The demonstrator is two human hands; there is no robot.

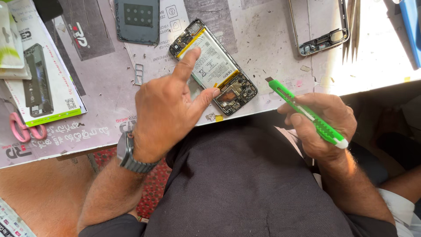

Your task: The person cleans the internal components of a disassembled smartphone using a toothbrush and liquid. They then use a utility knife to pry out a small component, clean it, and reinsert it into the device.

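An opened phone (219, 61) lies diagonally on the grey work mat (109, 83), its white battery and circuit boards exposed. My left hand (169, 109) rests over its lower left side, index finger pointing onto the battery and thumb touching the phone's edge near the lower board. A metal-band watch sits on that wrist. My right hand (322, 123) is closed around a green utility knife (307, 113), held off the table's front edge to the right of the phone, its tip pointing up-left.
A dark phone back cover (137, 19) lies at the top, a phone frame (318, 26) at the top right beside tweezers (352, 26). Pink-handled scissors (22, 127) and a printed package (41, 74) sit on the left. A small SIM tray (138, 73) lies near my left hand.
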